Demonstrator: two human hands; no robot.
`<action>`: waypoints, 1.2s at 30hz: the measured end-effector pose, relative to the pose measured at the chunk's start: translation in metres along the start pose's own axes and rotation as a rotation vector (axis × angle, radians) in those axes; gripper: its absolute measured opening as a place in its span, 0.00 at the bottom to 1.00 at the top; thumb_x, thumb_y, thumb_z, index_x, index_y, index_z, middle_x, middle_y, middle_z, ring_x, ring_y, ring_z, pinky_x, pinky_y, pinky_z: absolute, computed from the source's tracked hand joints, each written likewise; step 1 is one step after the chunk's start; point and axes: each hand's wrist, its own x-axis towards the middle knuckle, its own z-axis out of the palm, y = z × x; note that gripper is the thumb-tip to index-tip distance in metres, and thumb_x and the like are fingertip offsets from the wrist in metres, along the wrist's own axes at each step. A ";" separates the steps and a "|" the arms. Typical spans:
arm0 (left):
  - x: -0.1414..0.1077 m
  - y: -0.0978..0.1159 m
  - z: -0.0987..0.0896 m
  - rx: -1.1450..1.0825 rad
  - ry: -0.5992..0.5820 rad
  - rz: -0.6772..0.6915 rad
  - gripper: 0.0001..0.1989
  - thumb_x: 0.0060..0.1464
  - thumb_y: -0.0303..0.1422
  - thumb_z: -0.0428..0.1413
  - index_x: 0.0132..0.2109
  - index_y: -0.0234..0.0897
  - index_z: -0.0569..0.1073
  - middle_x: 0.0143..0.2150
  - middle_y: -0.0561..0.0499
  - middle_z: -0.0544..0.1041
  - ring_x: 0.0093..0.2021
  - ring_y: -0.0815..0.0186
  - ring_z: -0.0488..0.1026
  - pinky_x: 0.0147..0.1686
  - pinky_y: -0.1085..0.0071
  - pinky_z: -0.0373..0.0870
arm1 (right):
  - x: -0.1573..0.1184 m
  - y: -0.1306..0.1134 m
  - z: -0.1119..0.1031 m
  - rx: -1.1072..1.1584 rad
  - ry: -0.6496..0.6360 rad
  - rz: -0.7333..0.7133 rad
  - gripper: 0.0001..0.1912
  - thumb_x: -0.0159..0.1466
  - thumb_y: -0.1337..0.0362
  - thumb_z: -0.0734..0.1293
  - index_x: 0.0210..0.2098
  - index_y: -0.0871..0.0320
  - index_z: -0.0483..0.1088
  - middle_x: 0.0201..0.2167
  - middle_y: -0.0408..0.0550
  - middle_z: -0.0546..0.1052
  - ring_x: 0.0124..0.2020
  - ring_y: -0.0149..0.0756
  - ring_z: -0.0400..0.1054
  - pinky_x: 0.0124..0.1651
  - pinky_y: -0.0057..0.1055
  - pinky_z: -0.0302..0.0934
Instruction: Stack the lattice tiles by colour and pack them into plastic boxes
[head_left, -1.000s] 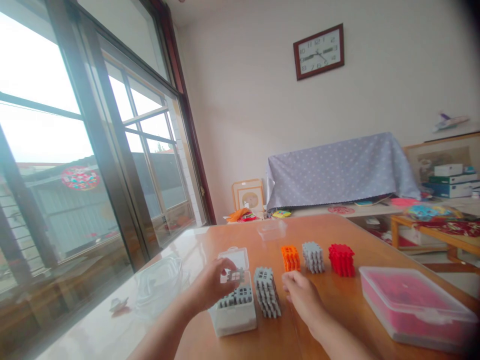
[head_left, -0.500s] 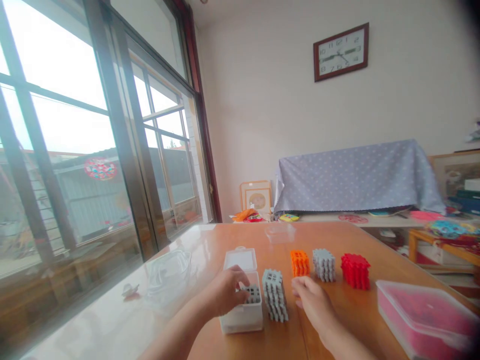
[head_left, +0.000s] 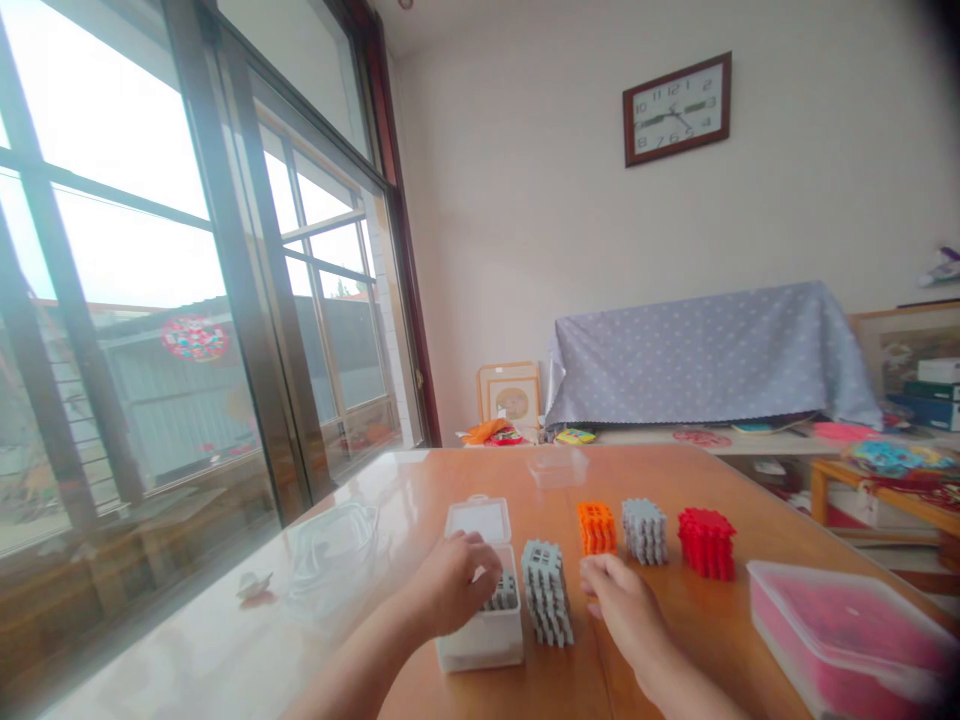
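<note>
My left hand (head_left: pixel 459 582) is over a small white plastic box (head_left: pixel 480 650), its fingers curled down at the opening. Grey interlocking plastic pieces (head_left: pixel 507 592) show inside the box beside the fingertips; whether they grip one is hidden. The box's lid (head_left: pixel 478 522) is tipped back behind it. Just right of the box stands a tall stack of grey pieces (head_left: pixel 547 594). My right hand (head_left: pixel 619 590) is held beyond that stack, fingers bent together with the thumb, their contents hidden. It is nearest to a stack of orange pieces (head_left: pixel 596 528).
Light grey (head_left: pixel 644 531) and red (head_left: pixel 706 543) stacks stand farther right. A lidded tub of red-pink contents (head_left: pixel 847 640) sits at the right edge. A clear container (head_left: pixel 556 467) lies at the back, a crumpled clear plastic bag (head_left: pixel 334 545) on the left.
My left hand's fingers have lifted slightly and drawn closer together over the box. My right hand has hardly moved. The whole view has shifted a little.
</note>
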 end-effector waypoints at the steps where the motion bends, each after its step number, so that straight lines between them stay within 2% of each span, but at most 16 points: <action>1: 0.002 0.002 -0.002 0.008 0.035 0.003 0.08 0.60 0.33 0.54 0.38 0.43 0.79 0.37 0.48 0.79 0.42 0.57 0.74 0.46 0.63 0.68 | -0.001 -0.001 0.000 0.001 -0.004 0.002 0.20 0.59 0.45 0.64 0.35 0.55 0.75 0.37 0.49 0.80 0.41 0.43 0.73 0.36 0.31 0.65; 3: 0.008 0.007 -0.007 0.020 0.083 0.030 0.08 0.59 0.32 0.55 0.44 0.42 0.78 0.42 0.47 0.80 0.46 0.57 0.73 0.48 0.62 0.69 | -0.003 -0.002 0.000 0.007 -0.004 0.004 0.19 0.59 0.46 0.64 0.34 0.55 0.74 0.37 0.49 0.80 0.41 0.44 0.73 0.35 0.31 0.64; 5: 0.015 0.017 -0.011 0.007 0.077 0.074 0.11 0.58 0.33 0.58 0.48 0.42 0.77 0.47 0.47 0.80 0.50 0.56 0.73 0.52 0.61 0.68 | -0.004 -0.003 0.000 0.015 -0.012 -0.001 0.19 0.59 0.46 0.65 0.34 0.55 0.74 0.37 0.49 0.80 0.40 0.43 0.73 0.34 0.31 0.63; 9: 0.032 0.040 -0.014 0.023 -0.043 0.124 0.23 0.52 0.37 0.64 0.55 0.41 0.74 0.54 0.47 0.79 0.54 0.55 0.74 0.55 0.61 0.68 | -0.002 0.000 0.002 0.029 0.019 -0.020 0.20 0.58 0.44 0.65 0.33 0.55 0.74 0.32 0.47 0.78 0.39 0.43 0.72 0.34 0.31 0.63; 12: 0.043 0.049 -0.010 0.078 -0.110 0.111 0.29 0.48 0.39 0.67 0.58 0.42 0.73 0.56 0.47 0.79 0.55 0.53 0.74 0.55 0.62 0.70 | 0.002 0.003 0.004 0.041 0.038 -0.032 0.22 0.57 0.43 0.65 0.32 0.55 0.74 0.31 0.47 0.77 0.38 0.43 0.72 0.34 0.32 0.63; 19: 0.056 0.040 -0.001 0.058 -0.184 0.082 0.28 0.46 0.38 0.67 0.56 0.44 0.74 0.52 0.50 0.81 0.50 0.55 0.76 0.48 0.66 0.73 | 0.004 0.004 0.006 0.055 0.043 -0.037 0.21 0.57 0.43 0.64 0.32 0.55 0.73 0.30 0.46 0.76 0.36 0.42 0.71 0.31 0.31 0.61; 26: 0.052 0.031 -0.009 -0.005 -0.105 0.072 0.25 0.47 0.35 0.65 0.53 0.41 0.72 0.47 0.50 0.81 0.45 0.60 0.77 0.46 0.66 0.73 | 0.000 -0.002 0.000 0.043 -0.014 -0.036 0.19 0.59 0.46 0.65 0.33 0.55 0.73 0.32 0.47 0.77 0.38 0.42 0.72 0.35 0.32 0.64; 30: 0.047 0.027 -0.015 0.009 -0.101 0.071 0.22 0.48 0.34 0.64 0.51 0.40 0.74 0.49 0.48 0.79 0.48 0.59 0.76 0.48 0.66 0.74 | -0.001 -0.003 -0.001 0.035 -0.010 -0.027 0.18 0.59 0.46 0.65 0.33 0.55 0.74 0.32 0.47 0.78 0.39 0.43 0.73 0.35 0.31 0.64; 36: 0.049 0.021 -0.009 0.000 -0.173 0.044 0.26 0.47 0.38 0.66 0.54 0.42 0.74 0.51 0.48 0.79 0.51 0.56 0.77 0.50 0.65 0.74 | -0.001 -0.001 0.000 0.028 -0.017 -0.022 0.18 0.59 0.47 0.64 0.33 0.54 0.74 0.33 0.48 0.78 0.39 0.42 0.73 0.34 0.31 0.64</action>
